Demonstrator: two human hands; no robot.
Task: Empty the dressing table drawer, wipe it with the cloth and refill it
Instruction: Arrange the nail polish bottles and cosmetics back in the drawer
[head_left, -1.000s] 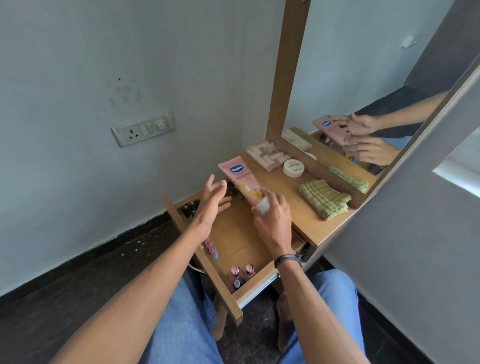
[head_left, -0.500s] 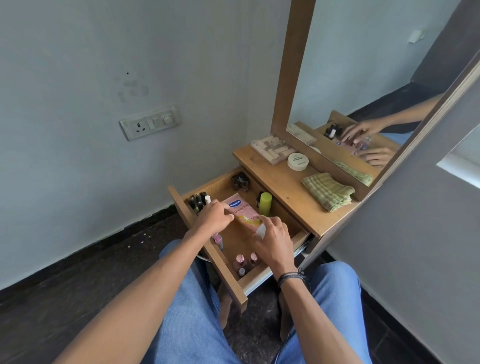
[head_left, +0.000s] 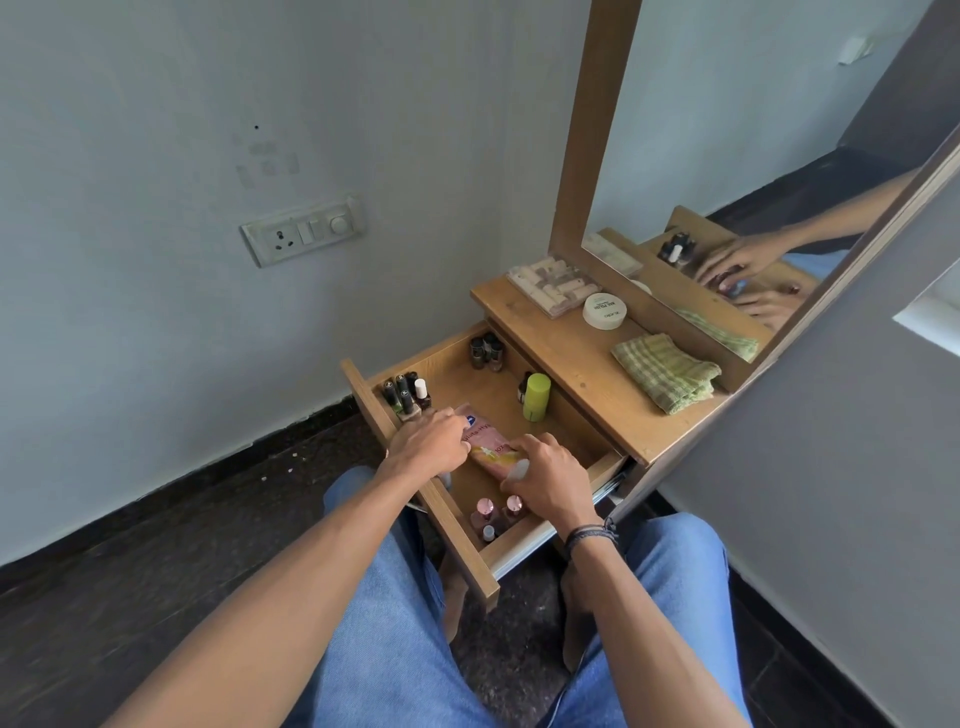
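Refilling seems to be the step in hand: the tube (head_left: 485, 441) lies flat on the drawer (head_left: 467, 384) floor between the two hands, bottles stand in tidy clusters round it, and the cloth (head_left: 667, 371) sits folded on the bench (head_left: 571, 364), well beyond the right hand (head_left: 550, 478). That hand curls round the tube's cap end. The left hand (head_left: 428, 449) has its fingers bent onto the flat end, though I cannot tell whether they pinch or only press. Next, I judge, both hands need to let go and lift straight up, since small bottles stand just beside each of them. They could then reach for what sits on the bench, if it belongs in the drawer. Counted: one tube; one cloth; one jar (head_left: 604, 310) and one box (head_left: 553, 285) of sticks, farther from the hands than the cloth; three little bottles (head_left: 496, 514) just under the right wrist, two pink-capped; about five dark bottles (head_left: 405, 395) just beyond the left hand, one white-capped; a far cluster (head_left: 487, 352) of three or four in the corner farthest from both hands; one green bottle (head_left: 536, 396) beyond the right hand, with one small dark bottle (head_left: 524, 385) half hidden behind it.
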